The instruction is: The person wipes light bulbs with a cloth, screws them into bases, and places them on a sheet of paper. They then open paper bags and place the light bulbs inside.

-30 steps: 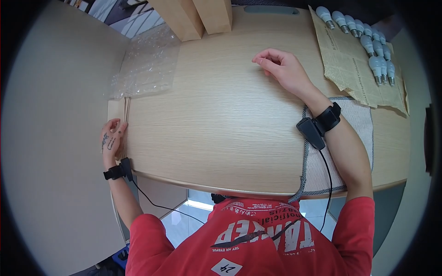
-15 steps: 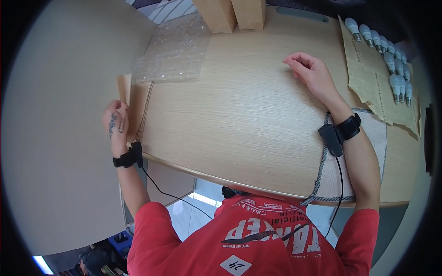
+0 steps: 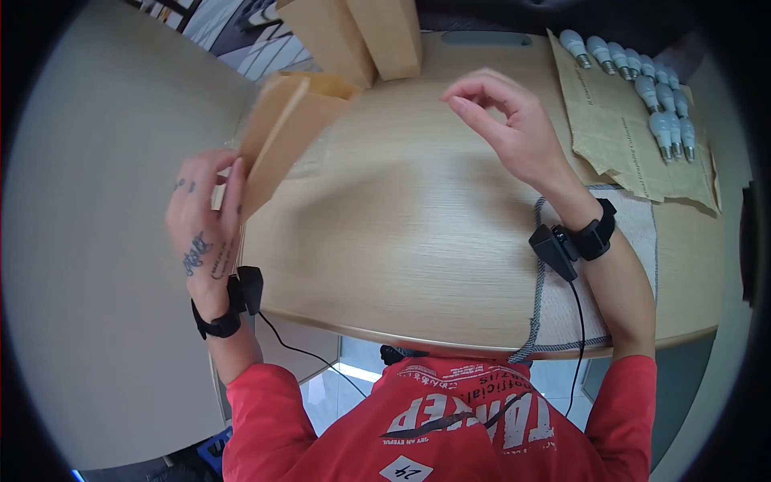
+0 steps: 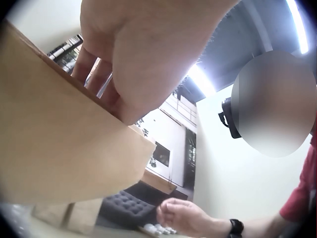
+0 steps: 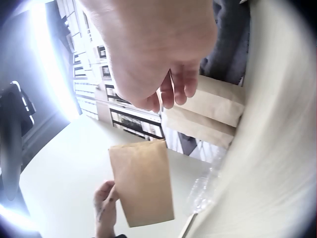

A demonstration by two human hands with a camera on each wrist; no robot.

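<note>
A brown paper bag (image 3: 291, 132) is pinched at its lower left side by the left hand (image 3: 205, 213), held above the table's left part. In the right wrist view the same bag (image 5: 143, 183) shows its flat face, with the left hand (image 5: 105, 210) at its edge. Close up in the left wrist view, the left hand (image 4: 138, 49) has its fingers behind the bag (image 4: 74, 134). The right hand (image 3: 514, 128) hovers over the table, fingers loosely bent, holding nothing and apart from the bag.
Two brown paper bags (image 3: 385, 40) stand at the back. Light bulbs (image 3: 645, 94) lie on printed brown paper (image 3: 590, 104) at the back right, near a grey-edged cloth (image 3: 634, 241). Clear plastic wrap (image 3: 309, 157) lies behind the held bag. A panel (image 3: 104, 241) borders the left.
The left hand has lifted a bag from the table's left edge and brought it up and rightward; its top now stands apart somewhat. The right hand remains raised and empty.
</note>
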